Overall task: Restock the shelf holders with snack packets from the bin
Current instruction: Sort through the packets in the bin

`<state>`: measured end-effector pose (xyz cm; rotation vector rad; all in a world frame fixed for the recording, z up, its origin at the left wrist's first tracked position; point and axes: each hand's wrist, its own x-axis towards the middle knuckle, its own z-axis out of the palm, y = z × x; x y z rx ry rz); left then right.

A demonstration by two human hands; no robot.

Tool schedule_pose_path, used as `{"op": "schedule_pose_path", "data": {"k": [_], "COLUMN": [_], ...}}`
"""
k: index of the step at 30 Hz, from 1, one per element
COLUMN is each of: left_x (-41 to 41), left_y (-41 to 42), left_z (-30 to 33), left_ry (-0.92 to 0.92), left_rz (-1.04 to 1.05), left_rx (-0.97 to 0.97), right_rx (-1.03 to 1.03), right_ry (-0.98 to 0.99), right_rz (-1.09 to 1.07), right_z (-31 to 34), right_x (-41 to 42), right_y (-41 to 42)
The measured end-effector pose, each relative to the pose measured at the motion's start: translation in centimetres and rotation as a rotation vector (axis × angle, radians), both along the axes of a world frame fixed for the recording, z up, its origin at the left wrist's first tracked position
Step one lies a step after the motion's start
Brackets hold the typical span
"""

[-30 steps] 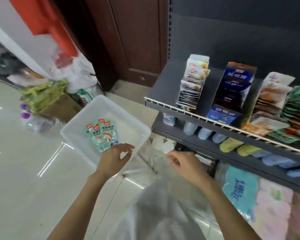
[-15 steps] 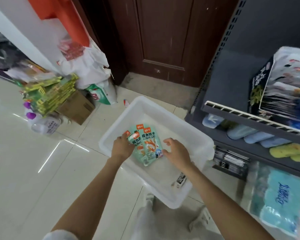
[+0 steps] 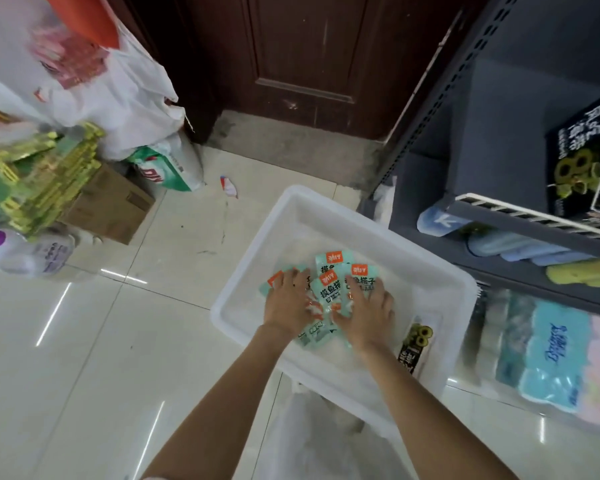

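Note:
A white plastic bin (image 3: 253,251) stands on the floor beside the dark shelf (image 3: 499,140). Several mint-green snack packets (image 3: 330,285) with orange labels lie fanned in its middle. My left hand (image 3: 290,301) rests flat on the left packets, fingers pointing away from me. My right hand (image 3: 369,306) lies spread over the right ones, and both hands cover the packets' lower halves. A black packet with yellow rings (image 3: 415,344) lies at the bin's right wall. On the shelf at the right edge stands a black holder box (image 3: 574,157) of the same print.
The shelf's white-ribbed front rail (image 3: 534,220) juts out above blue and yellow goods. Wrapped tissue packs (image 3: 548,358) fill the bottom right. A cardboard box (image 3: 110,206), green packs, bottles and plastic bags crowd the left. A brown door (image 3: 302,50) stands behind.
I have leaned closer over the bin. Both hands moved from the bin's near edge down onto the green packets and now cover them side by side.

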<state>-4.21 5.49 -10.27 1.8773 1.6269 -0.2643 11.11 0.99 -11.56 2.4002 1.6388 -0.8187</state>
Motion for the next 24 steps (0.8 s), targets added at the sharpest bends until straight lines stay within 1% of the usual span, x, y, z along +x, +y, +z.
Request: {"op": "schedule_pose_path", "data": {"k": [2, 5, 8, 10, 12, 14, 16, 18, 20, 24], "left_x": [-0.3, -0.9, -1.0, -1.1, -1.1, -1.2, -1.3, -1.3, -0.9, 0.2], "left_y": [0.1, 0.4, 0.7, 0.8, 1.1, 1.4, 1.6, 1.4, 1.1, 0.6], "left_z": [-0.4, -0.5, -0.2, 0.0, 0.3, 0.5, 0.5, 0.6, 0.6, 0.4], "left_ry": [0.074, 0.094, 0.102, 0.018, -0.146, -0.299, -0.414, -0.513, -0.521, -0.396], "left_rz": [0.039, 0.111, 0.074, 0.082, 0.186, 0.354, 0.508, 0.613, 0.639, 0.619], "left_rx": [0.041, 0.027, 0.065, 0.080, 0.037, -0.052, -0.190, -0.299, -0.291, -0.166], "right_rx": [0.009, 0.041, 0.090, 0.131, 0.210, 0.292, 0.323, 0.339, 0.341, 0.377], "right_ry": [-0.025, -0.063, -0.065, -0.001, 0.125, 0.258, 0.374, 0.408, 0.403, 0.442], "right_rz": [-0.116, -0.156, -0.222, -0.281, -0.389, -0.490, -0.596, -0.647, -0.648, -0.679], "right_z": [0.1, 0.2, 0.0, 0.0, 0.2, 0.2, 0.2, -0.1, 0.0, 0.0], "right_x": [0.6, 0.7, 0.6, 0.7, 0.9, 1.1, 1.2, 1.4, 1.5, 1.5], "right_y": [-0.3, -0.4, -0.7, -1.0, -1.3, -1.7, -1.9, -2.0, -1.7, -1.3]}}
